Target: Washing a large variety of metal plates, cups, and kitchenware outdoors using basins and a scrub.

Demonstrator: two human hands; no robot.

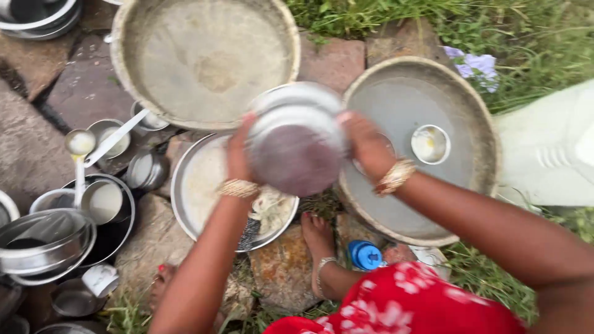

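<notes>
Steel plate [297, 145] was held up in both hands, left hand [238, 154] and right hand [366, 145] closed on opposite rims, above soapy tray [198, 185], between two water-filled basins [204, 59] [421, 148], so drips fell clear of stone paving [80, 93].

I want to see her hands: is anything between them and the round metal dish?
Nothing visible is. The left hand and right hand both press straight against the rim of the metal dish, one on each side.

Both hands raised, left [238, 154] and right [365, 145] fingers curled, gripping.
</notes>
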